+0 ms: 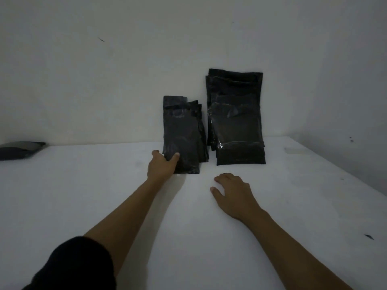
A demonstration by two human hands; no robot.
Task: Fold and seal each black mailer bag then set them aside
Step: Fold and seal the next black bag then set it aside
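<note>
Two piles of black mailer bags lean against the white wall at the back of the table. The narrower pile of folded bags (184,135) stands on the left, and the wider pile of flat bags (236,118) on the right. My left hand (162,166) reaches forward and grips the lower left corner of the front folded bag, thumb on its face. My right hand (232,194) rests palm down on the table in front of the wider pile, fingers loosely bent, holding nothing.
The white table (104,195) spreads wide under both arms. A dark flat object (21,150) lies at the far left against the wall. A small dark scrap (369,236) lies near the right edge. The right wall closes in beyond the table's right side.
</note>
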